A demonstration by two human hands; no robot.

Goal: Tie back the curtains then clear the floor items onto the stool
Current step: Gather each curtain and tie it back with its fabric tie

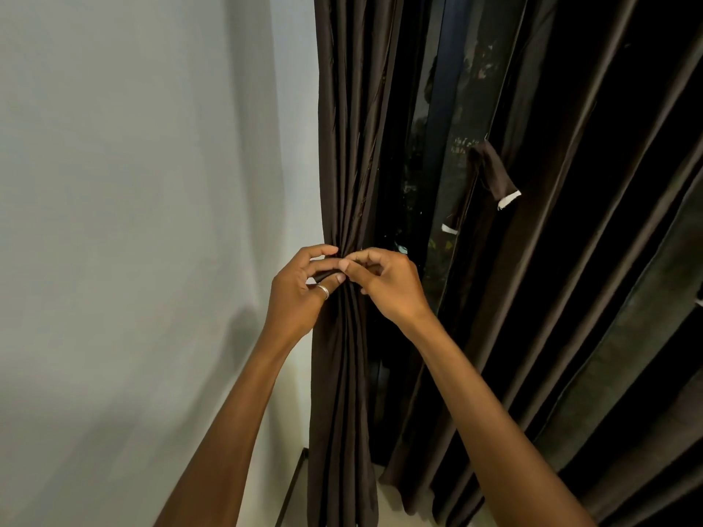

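A white wall (133,184) is on the left. Beside it, the left hand (300,287) curls its fingers round a dark strap (324,276) at the bunched brown curtain (342,165). The right hand (386,281) pinches the same strap. Dark window glass (437,146) and another curtain (589,222) are further right.
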